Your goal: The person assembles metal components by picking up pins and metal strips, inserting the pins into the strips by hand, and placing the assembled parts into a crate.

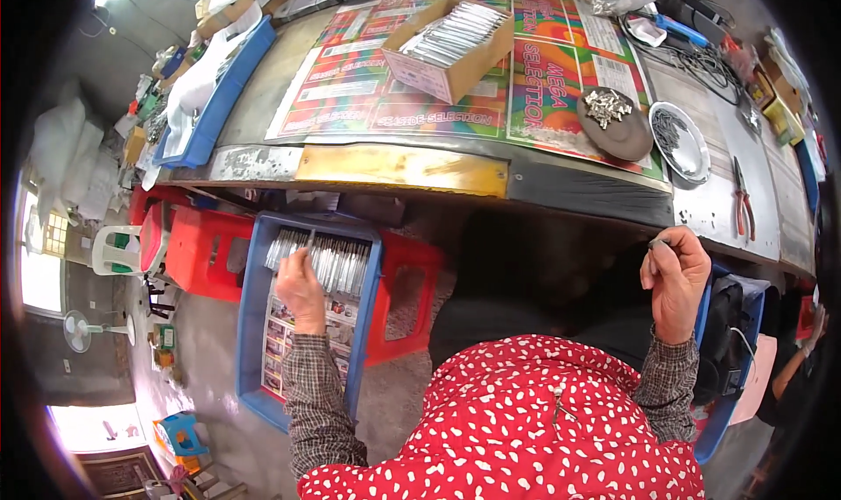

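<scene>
Hanging over a blue crate (249, 333), the left hand (300, 291), fingers drawn together, pinches a silver strip (311, 236); a row of similar strips (347, 268) lies just beside it. The right hand (676, 279), thumb pressed against forefinger, grips a small dark piece (656, 243) near the table (596, 186); a white bowl (697, 160) stands beyond.

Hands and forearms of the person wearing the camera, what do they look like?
Long, wrinkled sleeves in a dark grey-brown check end near the wrists. The left hand and right hand wear no gloves. A red garment with white spots covers the torso.
</scene>
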`<state>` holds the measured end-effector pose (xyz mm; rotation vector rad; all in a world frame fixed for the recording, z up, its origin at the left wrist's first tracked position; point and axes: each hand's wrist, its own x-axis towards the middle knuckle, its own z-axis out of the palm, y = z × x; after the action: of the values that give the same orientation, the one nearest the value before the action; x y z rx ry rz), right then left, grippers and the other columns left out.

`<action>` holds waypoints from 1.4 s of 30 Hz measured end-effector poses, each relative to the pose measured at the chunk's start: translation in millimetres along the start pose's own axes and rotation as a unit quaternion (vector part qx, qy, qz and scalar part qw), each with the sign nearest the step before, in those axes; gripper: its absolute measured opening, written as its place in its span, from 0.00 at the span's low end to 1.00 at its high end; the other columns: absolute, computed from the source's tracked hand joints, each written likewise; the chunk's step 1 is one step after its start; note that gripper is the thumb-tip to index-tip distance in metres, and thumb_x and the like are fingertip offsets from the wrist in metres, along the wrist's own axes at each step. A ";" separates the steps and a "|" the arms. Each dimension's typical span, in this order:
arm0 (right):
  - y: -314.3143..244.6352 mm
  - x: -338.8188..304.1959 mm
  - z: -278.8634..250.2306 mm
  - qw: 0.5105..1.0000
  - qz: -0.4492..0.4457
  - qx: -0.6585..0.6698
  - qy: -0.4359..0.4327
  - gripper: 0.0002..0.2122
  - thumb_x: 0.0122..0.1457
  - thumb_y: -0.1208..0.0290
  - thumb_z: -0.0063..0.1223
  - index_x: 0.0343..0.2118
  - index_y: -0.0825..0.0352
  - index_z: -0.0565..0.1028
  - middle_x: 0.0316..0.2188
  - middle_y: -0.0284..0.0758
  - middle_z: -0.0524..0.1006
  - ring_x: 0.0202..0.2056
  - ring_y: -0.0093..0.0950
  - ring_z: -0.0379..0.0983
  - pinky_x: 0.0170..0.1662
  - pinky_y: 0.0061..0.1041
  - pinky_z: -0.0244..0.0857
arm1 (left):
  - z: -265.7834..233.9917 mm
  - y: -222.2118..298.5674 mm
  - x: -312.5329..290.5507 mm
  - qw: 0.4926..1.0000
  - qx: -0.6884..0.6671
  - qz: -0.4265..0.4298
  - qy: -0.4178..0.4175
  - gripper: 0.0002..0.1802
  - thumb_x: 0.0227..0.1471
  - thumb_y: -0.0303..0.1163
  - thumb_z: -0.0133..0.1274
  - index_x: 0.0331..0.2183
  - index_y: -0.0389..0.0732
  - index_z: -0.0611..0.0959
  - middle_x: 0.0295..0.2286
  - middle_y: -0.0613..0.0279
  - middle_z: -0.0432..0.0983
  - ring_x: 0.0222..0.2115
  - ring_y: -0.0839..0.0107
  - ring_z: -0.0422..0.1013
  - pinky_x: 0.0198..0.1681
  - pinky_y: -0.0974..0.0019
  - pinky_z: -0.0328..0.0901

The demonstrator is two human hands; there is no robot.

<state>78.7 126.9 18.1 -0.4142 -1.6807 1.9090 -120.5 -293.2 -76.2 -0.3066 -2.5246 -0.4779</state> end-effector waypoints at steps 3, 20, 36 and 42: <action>-0.2 1.7 2.2 1.000 0.000 -0.013 0.005 0.02 0.55 0.80 0.47 0.27 0.72 0.69 0.17 0.28 0.66 0.15 0.15 0.60 0.17 0.12 0.53 | -0.1 -51.5 2.9 0.994 0.102 -0.023 -0.016 0.05 0.48 0.26 0.51 0.31 0.41 0.77 0.26 0.56 0.73 0.27 0.56 0.71 0.29 0.59 0.65; 1.3 1.4 11.4 0.999 0.015 -0.044 -0.008 0.01 0.54 0.81 0.48 0.27 0.72 0.70 0.17 0.28 0.67 0.16 0.14 0.61 0.18 0.12 0.54 | 34.2 -125.7 24.0 0.955 0.294 -0.007 -0.046 0.03 0.45 0.26 0.49 0.27 0.43 0.76 0.27 0.57 0.73 0.24 0.55 0.72 0.23 0.57 0.66; 0.8 6.3 12.0 0.997 0.051 -0.048 -0.026 0.02 0.54 0.80 0.50 0.26 0.71 0.71 0.17 0.26 0.69 0.16 0.12 0.62 0.18 0.11 0.56 | 0.4 98.7 131.3 0.974 -0.059 0.209 0.059 0.04 0.47 0.25 0.52 0.29 0.40 0.79 0.26 0.58 0.75 0.26 0.58 0.72 0.27 0.62 0.66; -0.5 6.3 4.4 0.997 0.054 -0.050 -0.017 0.02 0.54 0.80 0.51 0.26 0.71 0.71 0.16 0.26 0.69 0.16 0.12 0.62 0.18 0.11 0.55 | 14.3 173.4 190.0 0.946 -0.111 0.300 0.050 0.03 0.44 0.27 0.53 0.27 0.42 0.79 0.25 0.61 0.73 0.25 0.58 0.71 0.26 0.61 0.64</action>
<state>71.2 127.1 20.2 -0.5231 -1.8146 1.9237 -230.0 -107.5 64.8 -1.0669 -2.1285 -0.5073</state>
